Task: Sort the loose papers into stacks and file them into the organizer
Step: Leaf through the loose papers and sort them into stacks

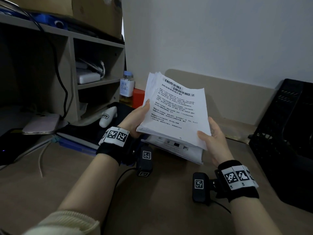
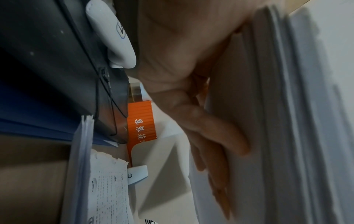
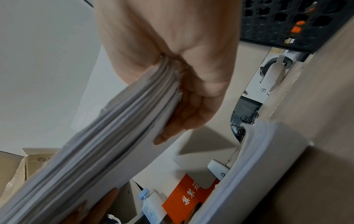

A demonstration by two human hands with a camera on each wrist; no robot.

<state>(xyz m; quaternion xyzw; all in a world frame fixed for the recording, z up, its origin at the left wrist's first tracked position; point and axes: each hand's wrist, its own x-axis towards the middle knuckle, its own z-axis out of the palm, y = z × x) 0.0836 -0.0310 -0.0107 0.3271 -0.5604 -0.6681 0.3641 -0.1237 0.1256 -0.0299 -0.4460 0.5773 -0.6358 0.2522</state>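
Tan counter (image 1: 118, 192) carries: paper stack (image 1: 186, 154) at centre; black mesh organizer (image 1: 279, 133) at right edge; wooden shelf unit (image 1: 71, 73), pink phone (image 1: 40, 124), white cable (image 1: 40, 160) to left.

Dim indoor light, wide-angle edge distortion, blurred wrist views

The desk (image 1: 118, 192) is bare in front, near the arms. A paper pile (image 1: 186, 153) lies in the middle. The black organizer (image 1: 279, 141) blocks the right. The shelf (image 1: 94, 65), bottle (image 1: 127, 89) and phone (image 1: 42, 124) crowd the left
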